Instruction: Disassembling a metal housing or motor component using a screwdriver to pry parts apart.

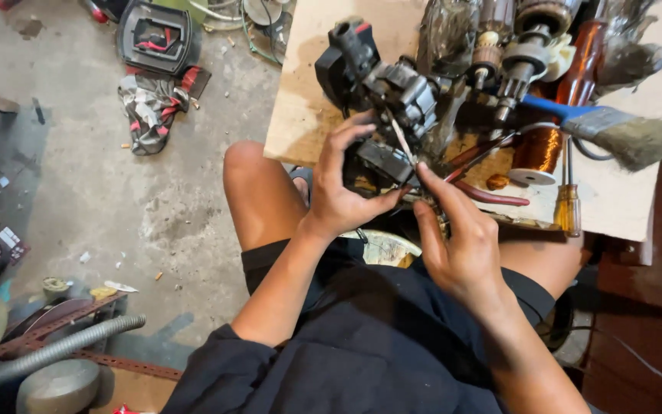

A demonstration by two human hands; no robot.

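The left hand (342,192) wraps around a black plastic power-tool body (381,100) at the near edge of the pale wooden board (300,115), keeping it steady. The right hand (457,245) pinches a thin wire (401,138) there, fingers closed, while a blue-handled paintbrush (614,130) lies near the right edge.

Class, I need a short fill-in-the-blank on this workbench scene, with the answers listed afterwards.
1. Both hands, the left hand and the right hand, work on a ____ plastic tool housing.
2. The paintbrush has a ____ handle.
3. The wire coil is ____-coloured.
4. The screwdriver has an ____ handle.

Answers: black; blue; copper; amber
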